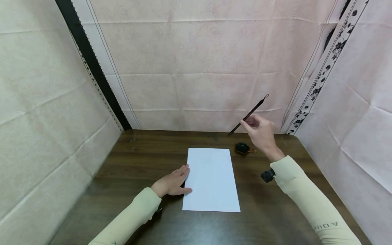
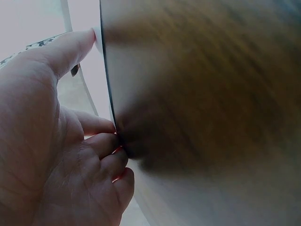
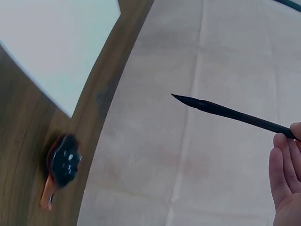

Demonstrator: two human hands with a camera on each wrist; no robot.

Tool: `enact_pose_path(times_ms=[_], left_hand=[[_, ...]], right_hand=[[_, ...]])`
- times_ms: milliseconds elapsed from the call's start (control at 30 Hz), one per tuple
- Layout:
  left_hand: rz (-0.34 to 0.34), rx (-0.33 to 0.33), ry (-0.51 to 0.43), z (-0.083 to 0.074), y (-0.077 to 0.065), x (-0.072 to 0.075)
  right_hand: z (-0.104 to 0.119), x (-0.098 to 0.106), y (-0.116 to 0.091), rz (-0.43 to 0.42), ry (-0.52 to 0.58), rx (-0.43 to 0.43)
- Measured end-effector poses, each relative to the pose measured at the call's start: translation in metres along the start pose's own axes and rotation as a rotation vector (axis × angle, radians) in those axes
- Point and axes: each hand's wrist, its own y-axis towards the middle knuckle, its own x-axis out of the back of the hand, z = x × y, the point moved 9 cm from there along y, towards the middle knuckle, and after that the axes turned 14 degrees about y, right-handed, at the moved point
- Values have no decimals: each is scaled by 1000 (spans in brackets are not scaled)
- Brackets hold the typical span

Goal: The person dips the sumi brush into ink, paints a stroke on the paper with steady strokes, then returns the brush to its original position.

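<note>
A black writing brush [image 1: 251, 110] with a hanging loop at its top is pinched by my right hand [image 1: 261, 132], raised over the table's far right part. Its dark pointed tip shows in the right wrist view, where the brush [image 3: 235, 114] touches neither paper nor table. My left hand [image 1: 175, 182] rests at the left edge of a blank white sheet of paper [image 1: 211, 180], fingers stretched and thumb on the sheet. In the left wrist view the fingertips of that hand [image 2: 61, 136] meet the paper's edge. Below the right hand sits a small dark glossy inkwell-like object [image 1: 242, 148] with an orange-brown stem.
The brown wooden table [image 1: 128, 190] has rounded far corners. Pale cloth hangs [image 1: 196, 68] behind it and on both sides, with a black strip [image 1: 95, 64] at the left corner and a floral border [image 1: 324, 75] at the right.
</note>
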Motion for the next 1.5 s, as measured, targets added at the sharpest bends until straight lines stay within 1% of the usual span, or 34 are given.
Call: enact_pose_path(times_ms=[200,533,733,867,1100,1300,1500], left_hand=[[-1,3,-2,1,1,-1],[-9,-2,1,0,1,0],[-6,-1,0,0,0,0],[3,2,3,0,0,1],[1,6,4,1,0,1],[2,12,5,1,1,0],[10,28,21,2,4,-1]], right_hand=[[9,-16,-5,14,48,-9],[12,-42,-18,54,129,-58],[13,-56,-26,72,183,-65],[13,-65,-33,91,189,-74],[8,-77,-45,115,187,-99],[0,-91,-57,155,182,-111],[-8,-104,-69,179,164,-118]])
